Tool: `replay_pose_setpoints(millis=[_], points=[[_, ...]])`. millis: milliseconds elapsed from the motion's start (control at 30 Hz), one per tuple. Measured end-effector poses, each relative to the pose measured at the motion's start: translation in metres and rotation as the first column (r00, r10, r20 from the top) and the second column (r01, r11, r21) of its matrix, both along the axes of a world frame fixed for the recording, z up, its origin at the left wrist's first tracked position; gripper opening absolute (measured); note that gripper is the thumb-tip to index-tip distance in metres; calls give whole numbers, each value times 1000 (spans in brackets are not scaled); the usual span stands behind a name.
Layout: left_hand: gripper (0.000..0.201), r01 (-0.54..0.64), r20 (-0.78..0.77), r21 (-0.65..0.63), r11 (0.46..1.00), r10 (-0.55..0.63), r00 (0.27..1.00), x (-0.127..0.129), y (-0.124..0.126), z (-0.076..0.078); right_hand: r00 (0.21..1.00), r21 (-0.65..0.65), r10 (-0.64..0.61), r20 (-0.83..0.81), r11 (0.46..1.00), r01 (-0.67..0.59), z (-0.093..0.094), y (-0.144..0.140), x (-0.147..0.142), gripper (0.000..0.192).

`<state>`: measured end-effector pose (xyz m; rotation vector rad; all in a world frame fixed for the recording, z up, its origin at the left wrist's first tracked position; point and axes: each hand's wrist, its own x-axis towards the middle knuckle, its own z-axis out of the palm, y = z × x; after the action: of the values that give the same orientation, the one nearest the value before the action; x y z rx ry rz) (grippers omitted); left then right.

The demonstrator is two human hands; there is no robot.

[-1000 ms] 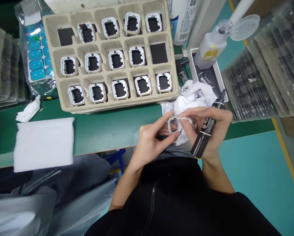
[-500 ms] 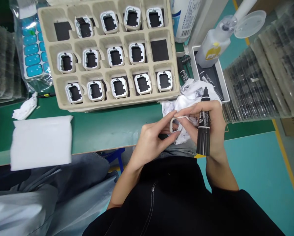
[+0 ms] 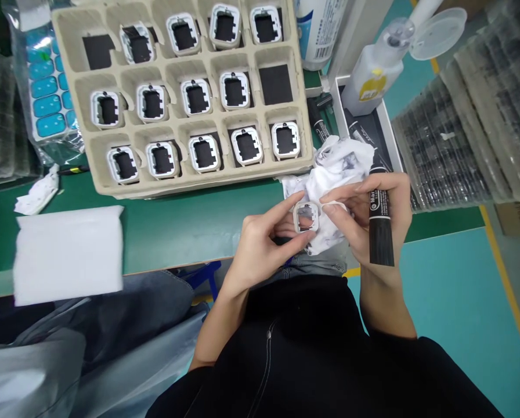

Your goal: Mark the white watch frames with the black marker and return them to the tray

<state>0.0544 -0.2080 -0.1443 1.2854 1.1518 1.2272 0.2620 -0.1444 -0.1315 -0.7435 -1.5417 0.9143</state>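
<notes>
Head view: curled left hand [image 3: 260, 245] pinches white frame [image 3: 316, 217]

White on the near rounded-square frame [image 3: 296, 218]; black with white lettering on the cylindrical marker [image 3: 381, 235] at right; white blotched grey over the crumpled fabric cloth [image 3: 335, 172]; beige across the far compartmented pulp tray [image 3: 201, 182].

White frame [image 3: 297, 218] near black marker [image 3: 380, 223]

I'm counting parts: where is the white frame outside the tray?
The white frame is right of centre in the head view, held in the left hand, below the tray's lower right corner, by the white cloth.
</notes>
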Motion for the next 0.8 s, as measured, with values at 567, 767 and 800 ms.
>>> replay_pose_setpoints(millis=[567,767,800], points=[[62,-39,92,-36,999,42,995,1,-1,3,998,47,-42,35,998,41,-8,0,4,41],[59,-38,85,-20,999,39,996,2,-1,3,998,104,-64,6,993,63,-8,1,0,43],[59,-38,84,-18,999,40,996,2,-1,3,998,110,-69,-1,992,69,-8,1,-1,42]])
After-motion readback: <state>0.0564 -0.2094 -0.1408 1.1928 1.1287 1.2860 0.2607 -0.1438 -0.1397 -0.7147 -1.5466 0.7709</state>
